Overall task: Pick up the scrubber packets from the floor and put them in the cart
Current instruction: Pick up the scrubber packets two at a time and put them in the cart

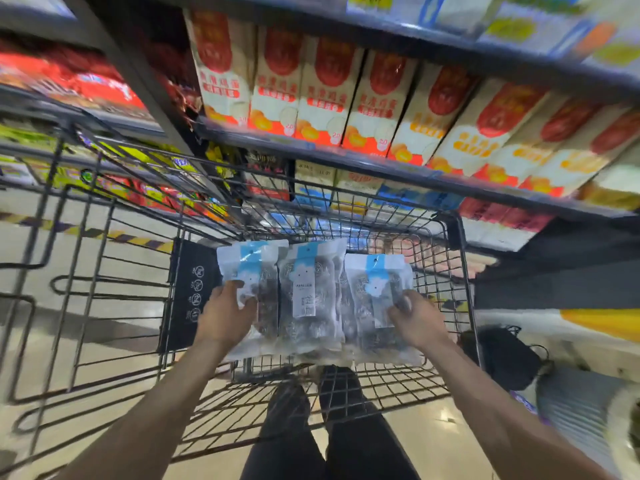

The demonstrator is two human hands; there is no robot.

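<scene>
Bright, even store light falls from above me, a small glare spot shines on the floor (446, 419) by my legs, motion blur smears the shelves (346, 157) and frame edges, and the wide lens bows the cart (460, 271) wires.

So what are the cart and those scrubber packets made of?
The cart looks like dark coated metal wire: thin rigid bars in a grid. The scrubber packets seem to be clear glossy plastic film with blue-and-white labels; the dark coiled scrubbers inside may be metal, though that is unclear.

Three scrubber packets (313, 292), one cart (464, 271), two hands (225, 315).
</scene>
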